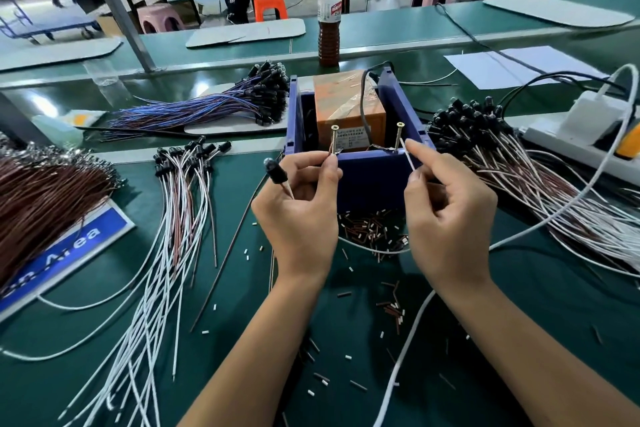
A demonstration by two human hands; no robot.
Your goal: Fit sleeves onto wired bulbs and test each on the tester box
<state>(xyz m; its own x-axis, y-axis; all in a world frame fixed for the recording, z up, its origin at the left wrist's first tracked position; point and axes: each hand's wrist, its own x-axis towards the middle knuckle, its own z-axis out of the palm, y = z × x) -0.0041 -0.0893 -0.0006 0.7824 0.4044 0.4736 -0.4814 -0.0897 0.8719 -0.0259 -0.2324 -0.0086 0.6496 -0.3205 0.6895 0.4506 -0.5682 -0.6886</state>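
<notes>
The blue tester box (374,180) stands at the table's centre with an orange block inside and two brass screws, the left screw (334,139) and the right screw (398,136), standing up at its front wall. My left hand (301,215) holds a black-sleeved bulb (276,172) and pinches one of its wire ends against the left screw. My right hand (446,215) pinches the white wire end (407,152) and holds it at the right screw. The bulb looks unlit.
Bundles of wired bulbs lie around: white and brown ones (183,191) at left, blue ones (221,104) behind, more (502,149) at right. Cut sleeve pieces (374,229) litter the green mat. A power strip (585,135) sits far right, a bottle (329,17) behind the box.
</notes>
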